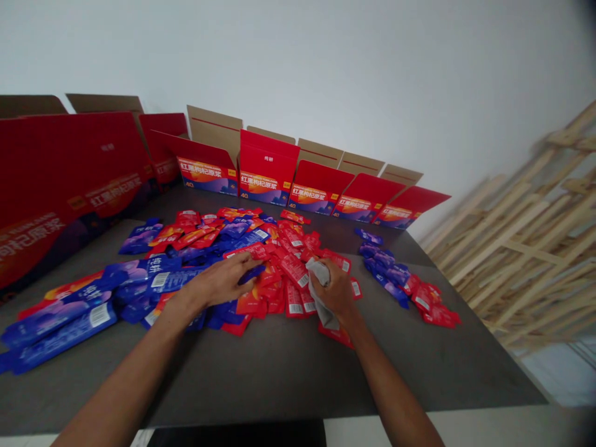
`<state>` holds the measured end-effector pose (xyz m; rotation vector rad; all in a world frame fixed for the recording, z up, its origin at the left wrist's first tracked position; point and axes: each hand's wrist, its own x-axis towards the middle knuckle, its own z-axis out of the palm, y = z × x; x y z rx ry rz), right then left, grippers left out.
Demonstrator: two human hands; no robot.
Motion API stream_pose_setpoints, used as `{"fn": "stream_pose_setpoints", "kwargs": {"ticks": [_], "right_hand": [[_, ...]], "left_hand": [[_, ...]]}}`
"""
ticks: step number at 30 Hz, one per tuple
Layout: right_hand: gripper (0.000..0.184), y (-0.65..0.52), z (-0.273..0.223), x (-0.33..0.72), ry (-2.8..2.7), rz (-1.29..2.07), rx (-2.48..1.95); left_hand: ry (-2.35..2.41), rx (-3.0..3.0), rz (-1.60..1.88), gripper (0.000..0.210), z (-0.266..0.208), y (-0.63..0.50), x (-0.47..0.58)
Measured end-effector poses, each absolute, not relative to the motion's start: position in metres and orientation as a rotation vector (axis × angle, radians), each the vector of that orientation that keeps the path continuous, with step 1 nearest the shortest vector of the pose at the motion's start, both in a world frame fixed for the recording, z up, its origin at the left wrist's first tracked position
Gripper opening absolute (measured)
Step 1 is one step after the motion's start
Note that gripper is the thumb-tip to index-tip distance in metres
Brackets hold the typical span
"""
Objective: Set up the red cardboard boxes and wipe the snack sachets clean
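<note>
Two hands (279, 282) among countless sachets (242, 261)

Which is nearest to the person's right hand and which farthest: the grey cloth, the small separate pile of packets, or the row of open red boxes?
1. Grey cloth, gripped in the right hand.
2. Small packet pile, to its right on the table.
3. Open red boxes, along the back wall.

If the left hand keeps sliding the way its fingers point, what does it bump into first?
Probably the red sachets heaped just past the left hand, whose fingertips already touch a blue sachet; depth is hard to judge.
</note>
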<state>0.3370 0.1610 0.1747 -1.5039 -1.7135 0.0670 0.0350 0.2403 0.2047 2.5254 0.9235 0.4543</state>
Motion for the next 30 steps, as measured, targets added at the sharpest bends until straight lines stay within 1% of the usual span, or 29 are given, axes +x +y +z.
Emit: {"fn": "stream_pose_setpoints", "kwargs": {"ticks": [2,4,8,12,14,16,18,21,23,26,28,30], "right_hand": [[0.027,0.16,0.176,0.335,-1.705,0.056,-1.488],[0.027,0.158,0.178,0.333,-1.695,0.058,-1.448],[0.026,0.152,0.183,0.327,-1.674,0.106,-1.329],[0.023,0.144,0.188,0.319,-1.637,0.124,-1.259],[0.022,0.141,0.187,0.311,-1.652,0.11,-1.232],[0.024,0.139,0.185,0.303,-1.681,0.101,-1.197],[0.025,0.139,0.182,0.295,-1.691,0.099,-1.162],[0.026,0.141,0.177,0.292,-1.663,0.069,-1.157],[0.024,0.142,0.176,0.295,-1.637,0.037,-1.186],[0.022,0.143,0.177,0.305,-1.633,0.002,-1.207],[0.026,0.144,0.177,0.31,-1.713,0.007,-1.184],[0.034,0.144,0.177,0.313,-1.874,0.032,-1.118]], "left_hand": [[0.994,2.587,0.459,0.045,0.209,0.239,0.038],[1.05,2.628,0.55,0.041,0.213,0.237,0.04],[1.095,2.549,0.956,0.039,0.219,0.232,0.042],[1.112,2.181,1.406,0.034,0.221,0.224,0.053],[1.056,1.854,1.514,0.036,0.219,0.216,0.065],[0.931,1.489,1.508,0.041,0.213,0.207,0.081],[0.793,1.213,1.422,0.047,0.202,0.195,0.099],[0.711,1.024,1.247,0.049,0.179,0.178,0.122],[0.689,0.946,1.158,0.045,0.167,0.169,0.132],[0.491,0.801,1.045,0.031,0.164,0.165,0.136],[0.378,0.729,1.017,0.027,0.168,0.167,0.135],[0.378,0.675,1.007,0.026,0.173,0.171,0.132]]}}
